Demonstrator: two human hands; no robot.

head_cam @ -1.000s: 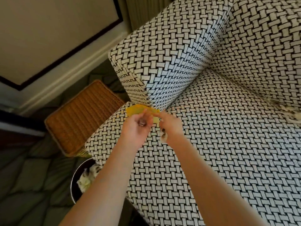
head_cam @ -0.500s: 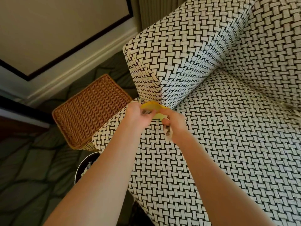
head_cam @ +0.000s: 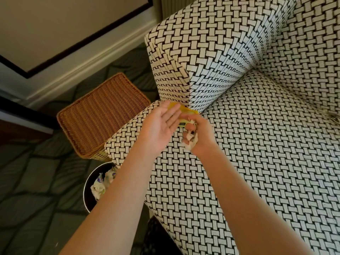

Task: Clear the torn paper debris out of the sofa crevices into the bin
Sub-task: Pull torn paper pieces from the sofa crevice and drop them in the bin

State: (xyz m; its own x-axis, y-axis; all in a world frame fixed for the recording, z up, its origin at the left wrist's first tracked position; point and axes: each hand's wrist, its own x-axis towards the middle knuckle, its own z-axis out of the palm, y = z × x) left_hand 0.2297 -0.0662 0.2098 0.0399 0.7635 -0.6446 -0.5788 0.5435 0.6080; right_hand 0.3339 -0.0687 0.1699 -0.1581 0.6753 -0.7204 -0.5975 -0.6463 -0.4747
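Looking down at a sofa with a black and white woven pattern. Two bare arms reaching out over the front left corner of the seat.

Open left hand, palm up, fingers straight and close together. Nothing seen in the palm.

Closed right hand, fingers curled tight round a small bunch of torn paper. White scraps poking out between the fingers and under the fist.

Just past both hands, a flat yellow thing with a tiny dark label. Sitting right at the front end of the crack where the sofa arm meets the seat. Partly hidden behind the fingers of the left hand. Cannot tell if either hand is touching it.

Down on the floor, under the left forearm, a round dark bin. Close to the front corner of the sofa, and partly hidden by the arm. Crumpled pale paper already inside.

Behind the bin, a brown wicker basket with a flat top, standing right beside the sofa arm. Dark carpet with curvy lines under it all. White skirting board along the wall at the back.

Far right, in the crack between seat and back, some pale frayed bits, too blurry to name.
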